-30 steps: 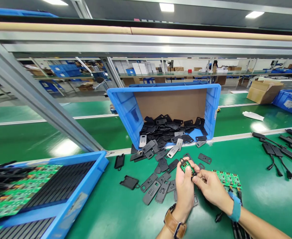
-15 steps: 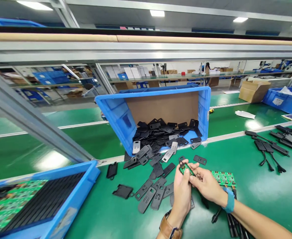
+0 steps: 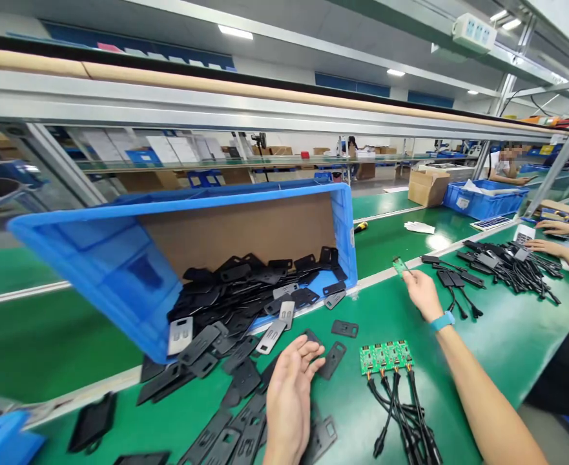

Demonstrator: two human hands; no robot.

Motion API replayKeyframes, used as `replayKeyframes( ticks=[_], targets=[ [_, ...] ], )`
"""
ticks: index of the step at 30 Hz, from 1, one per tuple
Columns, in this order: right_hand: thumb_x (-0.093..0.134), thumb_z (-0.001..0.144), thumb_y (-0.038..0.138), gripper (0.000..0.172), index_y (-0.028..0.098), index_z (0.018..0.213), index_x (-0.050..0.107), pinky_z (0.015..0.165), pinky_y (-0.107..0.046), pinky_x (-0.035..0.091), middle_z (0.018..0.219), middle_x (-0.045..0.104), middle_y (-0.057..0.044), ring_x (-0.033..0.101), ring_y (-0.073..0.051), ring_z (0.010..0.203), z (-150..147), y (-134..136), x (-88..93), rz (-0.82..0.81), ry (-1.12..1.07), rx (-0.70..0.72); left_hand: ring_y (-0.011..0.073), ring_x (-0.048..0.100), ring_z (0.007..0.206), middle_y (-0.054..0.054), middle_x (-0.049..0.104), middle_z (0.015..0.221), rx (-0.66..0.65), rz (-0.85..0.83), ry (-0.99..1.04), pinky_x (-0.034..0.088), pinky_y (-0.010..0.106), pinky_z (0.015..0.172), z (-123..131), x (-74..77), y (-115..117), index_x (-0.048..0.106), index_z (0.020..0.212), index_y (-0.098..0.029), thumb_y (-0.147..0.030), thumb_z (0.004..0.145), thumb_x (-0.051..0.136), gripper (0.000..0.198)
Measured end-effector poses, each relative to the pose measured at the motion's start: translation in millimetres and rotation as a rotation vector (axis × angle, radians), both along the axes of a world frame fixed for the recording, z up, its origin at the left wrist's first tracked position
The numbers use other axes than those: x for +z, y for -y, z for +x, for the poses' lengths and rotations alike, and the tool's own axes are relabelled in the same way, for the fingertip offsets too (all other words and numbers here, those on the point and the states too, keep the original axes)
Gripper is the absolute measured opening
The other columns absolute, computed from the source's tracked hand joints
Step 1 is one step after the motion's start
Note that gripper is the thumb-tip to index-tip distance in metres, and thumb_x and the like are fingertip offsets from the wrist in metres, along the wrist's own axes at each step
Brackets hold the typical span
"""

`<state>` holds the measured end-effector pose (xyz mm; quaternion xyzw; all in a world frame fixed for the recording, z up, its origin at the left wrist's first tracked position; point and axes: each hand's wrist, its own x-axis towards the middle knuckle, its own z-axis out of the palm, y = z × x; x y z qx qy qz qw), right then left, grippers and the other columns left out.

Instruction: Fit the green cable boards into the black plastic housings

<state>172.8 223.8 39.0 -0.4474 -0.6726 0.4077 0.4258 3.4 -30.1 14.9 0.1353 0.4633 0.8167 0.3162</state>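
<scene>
My right hand [image 3: 422, 294] is stretched out to the right, its fingers closed on the edge of a small green circuit board [image 3: 398, 265]. My left hand [image 3: 291, 394] holds nothing; its fingers are loosely curled and apart above the loose black plastic covers [image 3: 245, 378]. Between my hands lies a row of joined green circuit boards [image 3: 385, 356] with black cables [image 3: 405, 413] running toward me. One black cover [image 3: 333, 360] rests just right of my left hand.
A blue crate [image 3: 259, 197] lies on its side, black covers spilling out. Beyond my right hand are a pile of black cabled units [image 3: 511, 265], a white glove [image 3: 419, 227] and a blue bin [image 3: 482, 200]. Another person's hands [image 3: 548, 247] work at the far right.
My view has turned right. My hands have parted: the right one has carried the small circuit board to the right, and the left one has let go of it.
</scene>
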Motion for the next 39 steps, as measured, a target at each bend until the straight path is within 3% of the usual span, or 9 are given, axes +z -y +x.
replayKeyframes(
  ticks=[5,11,15,21,24,26,31,34,39],
  targets=[
    [0.054,0.083,0.033,0.025,0.019,0.063,0.053,0.060,-0.029,0.031,0.061,0.053,-0.006,0.052,-0.022,0.068,27,-44,-25.7,-0.058,0.198,-0.175,0.0200,0.064,0.085,0.007,0.067,0.091,0.017,0.021,0.010,0.052,0.031,0.071,0,1.6,1,0.063,0.107,-0.016,-0.045,0.076,0.076,0.044],
    [0.054,0.085,0.045,0.034,0.021,0.062,0.048,0.047,-0.026,0.028,0.045,0.043,0.003,0.041,-0.014,0.045,14,-35,-49.7,-0.206,0.262,0.085,0.0160,0.061,0.076,0.004,0.065,0.084,0.101,-0.015,-0.057,0.050,0.028,0.067,-7,-5.4,2,0.063,0.102,-0.015,-0.050,0.079,0.072,0.043],
    [0.060,0.081,0.055,0.039,0.020,0.067,0.050,0.041,-0.023,0.027,0.048,0.044,0.005,0.037,-0.010,0.040,-7,-7,-47.0,-0.270,0.228,0.354,0.0167,0.063,0.077,0.005,0.067,0.084,0.114,-0.076,-0.069,0.050,0.029,0.069,-9,-12.4,1,0.062,0.102,-0.015,-0.053,0.078,0.072,0.047],
    [0.061,0.085,0.060,0.043,0.018,0.093,0.059,0.040,-0.019,0.031,0.057,0.054,0.005,0.043,-0.009,0.041,-49,83,-35.0,-0.316,0.100,0.854,0.0279,0.064,0.107,0.017,0.069,0.112,-0.201,-0.030,0.049,0.048,0.042,0.095,22,-13.7,-8,0.064,0.107,-0.012,-0.048,0.078,0.076,0.047],
    [0.054,0.091,0.058,0.042,0.017,0.083,0.060,0.044,-0.021,0.038,0.059,0.058,0.002,0.051,-0.011,0.045,-60,117,-36.5,-0.283,0.100,1.052,0.0287,0.065,0.107,0.015,0.071,0.108,-0.187,0.072,0.163,0.050,0.042,0.092,33,-13.4,-10,0.065,0.099,-0.013,-0.041,0.079,0.076,0.036],
    [0.048,0.096,0.053,0.043,0.017,0.080,0.064,0.053,-0.024,0.044,0.065,0.062,-0.001,0.057,-0.014,0.055,-61,121,-40.1,-0.111,0.141,0.961,0.0286,0.065,0.106,0.015,0.072,0.106,-0.088,0.098,0.234,0.052,0.040,0.088,31,-12.2,-9,0.065,0.096,-0.013,-0.035,0.077,0.077,0.031],
    [0.064,0.088,0.037,0.030,0.018,0.112,0.066,0.084,-0.035,0.046,0.100,0.064,-0.010,0.061,-0.026,0.095,-57,91,-57.2,0.404,0.461,0.452,0.0217,0.071,0.083,0.016,0.073,0.103,0.098,0.023,0.249,0.054,0.028,0.065,13,-1.1,-1,0.063,0.105,-0.011,-0.026,0.081,0.069,0.029],
    [0.066,0.085,0.030,0.023,0.019,0.105,0.066,0.086,-0.035,0.045,0.101,0.062,-0.010,0.059,-0.026,0.098,-57,79,-66.7,0.429,0.530,0.479,0.0151,0.067,0.063,0.017,0.073,0.103,0.068,-0.088,0.197,0.046,0.021,0.047,8,4.7,4,0.062,0.108,-0.010,-0.024,0.083,0.063,0.029],
    [0.064,0.080,0.023,0.007,0.019,0.085,0.061,0.066,-0.029,0.042,0.074,0.058,0.000,0.055,-0.019,0.069,-56,70,-66.8,0.239,0.357,0.507,0.0166,0.066,0.068,0.018,0.072,0.098,-0.114,-0.185,0.207,0.054,0.026,0.056,12,-0.5,3,0.062,0.100,-0.008,-0.023,0.085,0.061,0.020]
  ],
)
